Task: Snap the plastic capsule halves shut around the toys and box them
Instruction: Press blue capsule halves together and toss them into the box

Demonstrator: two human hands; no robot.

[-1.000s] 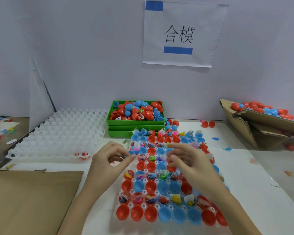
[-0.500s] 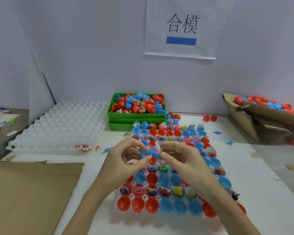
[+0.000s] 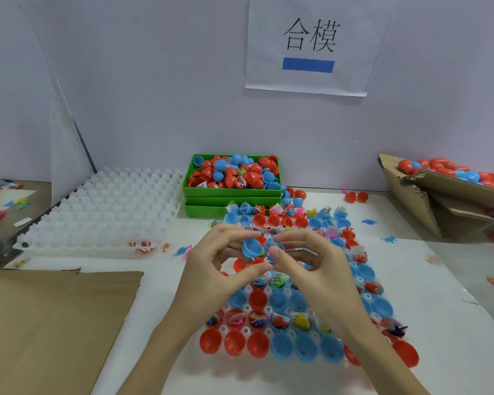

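Holding two blue capsule halves up above the tray, both my hands are busy: my left hand (image 3: 211, 269) pinches the empty blue half (image 3: 251, 248) between thumb and forefinger, open side facing me, and my right hand (image 3: 317, 269) pinches the other blue half (image 3: 274, 249), which has a bit of pink toy showing at its edge. The two halves touch rim to rim, not closed together. Below them sits the clear holder tray (image 3: 268, 309) packed with red and blue halves, some rows holding small wrapped toys, the nearest row just bare cups. Behind it, a green bin (image 3: 231, 192) heaped with loose red and blue halves, stacked on a second green bin. Left of that, an empty white cell tray (image 3: 103, 206). Flat cardboard sheet (image 3: 49, 323) lies near left. Far right, a torn cardboard box (image 3: 428, 201) with closed red and blue capsules in it. Paper sign (image 3: 308, 44) on the wall. A few loose toys are scattered on the white table (image 3: 439, 280).
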